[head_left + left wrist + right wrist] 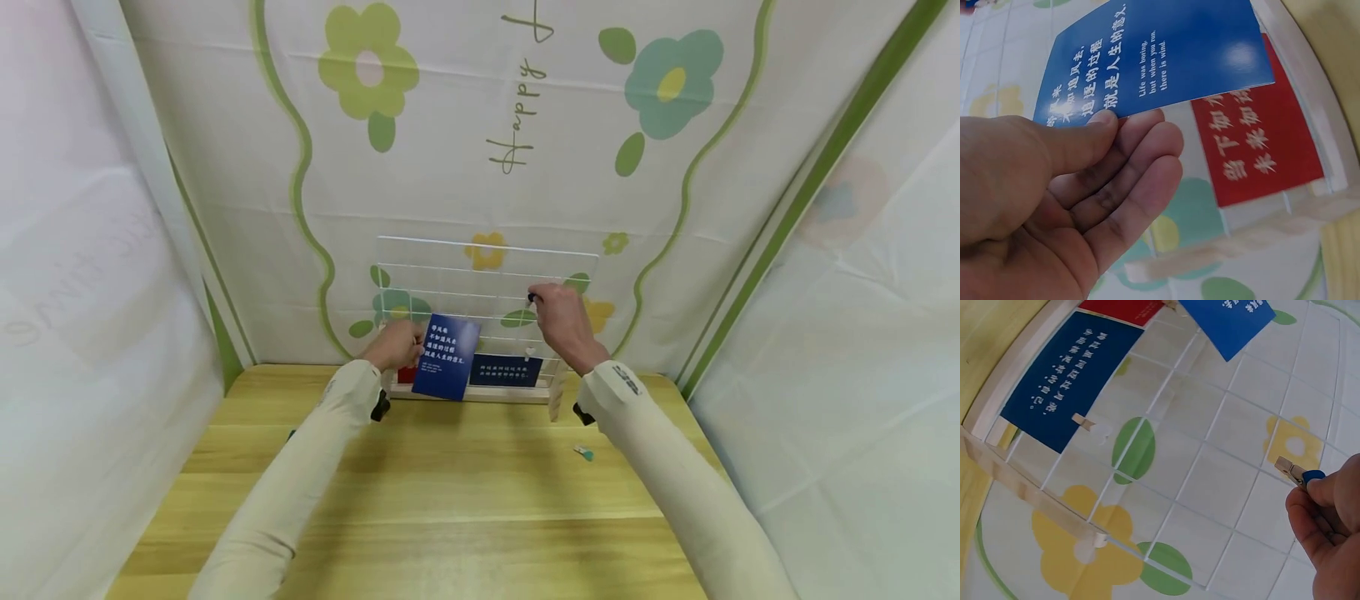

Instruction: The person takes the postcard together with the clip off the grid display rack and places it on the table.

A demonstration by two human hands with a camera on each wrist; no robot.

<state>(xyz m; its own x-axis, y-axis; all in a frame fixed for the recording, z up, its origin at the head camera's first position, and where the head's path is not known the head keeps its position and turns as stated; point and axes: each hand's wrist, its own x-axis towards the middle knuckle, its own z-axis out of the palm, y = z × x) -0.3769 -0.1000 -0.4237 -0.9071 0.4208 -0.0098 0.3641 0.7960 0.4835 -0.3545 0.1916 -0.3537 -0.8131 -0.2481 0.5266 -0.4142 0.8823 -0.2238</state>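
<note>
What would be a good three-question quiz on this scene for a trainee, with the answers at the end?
1. Open question: what is the right hand pinching?
2. Fill in the gap: in the head view, the dark blue card sits to the ____ of the red card.
3. True or false: the left hand is pinching the red card.

Key:
1. A wooden clothespin with a blue end.
2. Right.
3. False; it pinches the bright blue card.
</note>
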